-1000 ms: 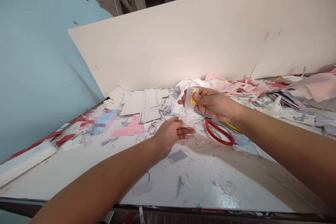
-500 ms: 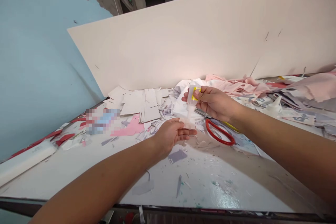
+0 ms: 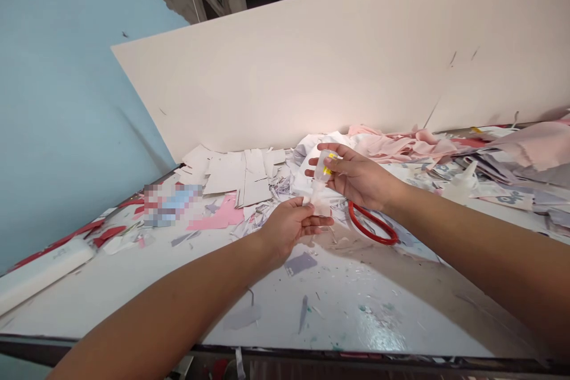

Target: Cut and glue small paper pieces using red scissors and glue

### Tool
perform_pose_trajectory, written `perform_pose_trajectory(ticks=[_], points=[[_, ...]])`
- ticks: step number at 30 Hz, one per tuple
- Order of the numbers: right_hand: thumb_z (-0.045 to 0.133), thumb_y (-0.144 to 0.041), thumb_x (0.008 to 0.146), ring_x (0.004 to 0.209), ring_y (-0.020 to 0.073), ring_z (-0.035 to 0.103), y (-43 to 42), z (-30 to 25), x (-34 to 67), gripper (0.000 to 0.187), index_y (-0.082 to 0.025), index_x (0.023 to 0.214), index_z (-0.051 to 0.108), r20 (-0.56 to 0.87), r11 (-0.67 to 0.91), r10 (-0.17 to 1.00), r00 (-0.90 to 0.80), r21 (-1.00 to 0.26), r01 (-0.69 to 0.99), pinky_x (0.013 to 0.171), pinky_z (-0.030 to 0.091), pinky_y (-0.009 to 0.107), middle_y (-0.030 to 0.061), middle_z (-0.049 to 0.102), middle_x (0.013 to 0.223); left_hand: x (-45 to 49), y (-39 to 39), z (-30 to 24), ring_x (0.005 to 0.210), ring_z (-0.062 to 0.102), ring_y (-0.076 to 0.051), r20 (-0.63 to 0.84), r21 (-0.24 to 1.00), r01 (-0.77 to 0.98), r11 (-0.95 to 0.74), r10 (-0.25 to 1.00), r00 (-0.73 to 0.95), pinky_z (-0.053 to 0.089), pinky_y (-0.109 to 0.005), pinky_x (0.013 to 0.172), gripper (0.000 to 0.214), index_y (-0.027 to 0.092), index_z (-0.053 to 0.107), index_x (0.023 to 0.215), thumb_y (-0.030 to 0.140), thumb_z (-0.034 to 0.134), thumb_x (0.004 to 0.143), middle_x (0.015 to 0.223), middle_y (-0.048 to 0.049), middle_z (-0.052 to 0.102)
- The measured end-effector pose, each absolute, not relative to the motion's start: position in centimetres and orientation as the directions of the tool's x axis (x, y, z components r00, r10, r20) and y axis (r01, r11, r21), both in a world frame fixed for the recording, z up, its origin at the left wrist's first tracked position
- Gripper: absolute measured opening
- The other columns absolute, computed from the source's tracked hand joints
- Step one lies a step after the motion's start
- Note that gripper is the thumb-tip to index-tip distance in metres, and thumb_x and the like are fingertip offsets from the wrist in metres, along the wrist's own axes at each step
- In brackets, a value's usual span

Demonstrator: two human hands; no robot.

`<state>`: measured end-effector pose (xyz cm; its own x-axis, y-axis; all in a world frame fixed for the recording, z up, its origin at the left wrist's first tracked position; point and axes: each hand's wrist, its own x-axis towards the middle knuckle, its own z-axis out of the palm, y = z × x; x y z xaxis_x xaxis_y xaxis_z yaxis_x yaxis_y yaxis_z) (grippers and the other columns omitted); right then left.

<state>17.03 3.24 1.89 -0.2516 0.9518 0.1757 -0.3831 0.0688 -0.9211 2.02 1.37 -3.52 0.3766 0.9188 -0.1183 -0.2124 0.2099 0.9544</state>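
In my right hand [image 3: 358, 175] is a small translucent squeeze bottle [image 3: 325, 167] with a yellow label, tipped so that its narrow end points down. My left hand [image 3: 291, 222] pinches a small whitish, see-through piece [image 3: 321, 208] between thumb and fingers. The bottle's tip is right at the top of this piece; whether they touch I cannot tell. Just below my right wrist lie scissors with red handles [image 3: 374, 224], their blades mostly hidden behind the hand.
Cut white card pieces [image 3: 244, 175], pink paper [image 3: 219, 217] and paper scraps litter the white table [image 3: 347, 309]. Pink cloth [image 3: 414, 145] is heaped at the back right against a pale upright board [image 3: 289, 83]. A white roll [image 3: 48, 270] lies at the left edge.
My right hand has shifted slightly left and down, tilting the bottle more. Its index finger has lifted away from the bottle. My left hand has barely moved.
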Motion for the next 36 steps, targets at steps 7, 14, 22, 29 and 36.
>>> perform_pose_trajectory(ticks=[7, 14, 22, 29, 36], points=[[0.056, -0.011, 0.077, 0.076, 0.0110, 0.061, 3.2, 1.8, 17.0, 0.014, -0.020, 0.087, 0.053, 0.169, 0.104, 0.970, -0.173, -0.937, -0.333, 0.079, 0.046, 0.029, 0.0003, 0.061, 0.080, 2.0, 1.1, -3.3, 0.076, 0.067, -0.017, -0.128, 0.954, -0.200, 0.225, 0.904, 0.409, 0.047, -0.022, 0.060, 0.004, 0.013, 0.052, 0.082, 0.013, 0.050, 0.079, 0.084, -0.0089, 0.066], [0.063, -0.013, 0.069, 0.070, 0.0122, 0.059, 3.1, 2.2, 17.0, 0.013, -0.018, 0.067, 0.052, 0.201, 0.134, 0.958, -0.206, -0.945, -0.297, 0.078, 0.045, 0.029, -0.0005, 0.057, 0.067, 2.1, 1.1, -3.3, 0.074, 0.066, -0.016, -0.152, 0.961, -0.159, 0.227, 0.911, 0.383, 0.047, -0.023, 0.062, 0.004, 0.012, 0.054, 0.082, 0.013, 0.052, 0.078, 0.082, -0.0095, 0.067], [0.064, -0.013, 0.069, 0.066, 0.0114, 0.059, 3.9, 2.2, 17.6, 0.010, -0.017, 0.068, 0.055, 0.280, 0.232, 0.954, -0.112, -0.918, -0.320, 0.075, 0.047, 0.029, -0.0007, 0.057, 0.066, 2.1, 1.1, -3.2, 0.074, 0.067, -0.017, -0.159, 0.957, -0.167, 0.235, 0.913, 0.376, 0.046, -0.021, 0.058, 0.003, 0.013, 0.052, 0.080, 0.011, 0.051, 0.078, 0.080, -0.0082, 0.066], [0.057, -0.006, 0.072, 0.077, 0.0131, 0.062, 4.0, 2.3, 17.8, 0.015, -0.018, 0.080, 0.057, 0.236, 0.158, 0.960, -0.151, -0.901, -0.405, 0.080, 0.049, 0.032, 0.0012, 0.063, 0.081, 2.1, 1.2, -3.4, 0.074, 0.067, -0.018, -0.156, 0.957, -0.174, 0.234, 0.915, 0.372, 0.046, -0.020, 0.056, 0.004, 0.013, 0.049, 0.077, 0.010, 0.048, 0.079, 0.075, -0.0063, 0.064], [0.053, -0.009, 0.078, 0.077, 0.0143, 0.063, 4.3, 1.8, 17.6, 0.008, -0.016, 0.077, 0.056, 0.155, 0.100, 0.977, -0.146, -0.940, -0.326, 0.070, 0.052, 0.028, 0.0055, 0.064, 0.081, 2.0, 1.3, -3.6, 0.073, 0.067, -0.017, -0.152, 0.961, -0.162, 0.226, 0.915, 0.374, 0.046, -0.021, 0.057, 0.004, 0.012, 0.051, 0.081, 0.011, 0.048, 0.080, 0.078, -0.0084, 0.065]])
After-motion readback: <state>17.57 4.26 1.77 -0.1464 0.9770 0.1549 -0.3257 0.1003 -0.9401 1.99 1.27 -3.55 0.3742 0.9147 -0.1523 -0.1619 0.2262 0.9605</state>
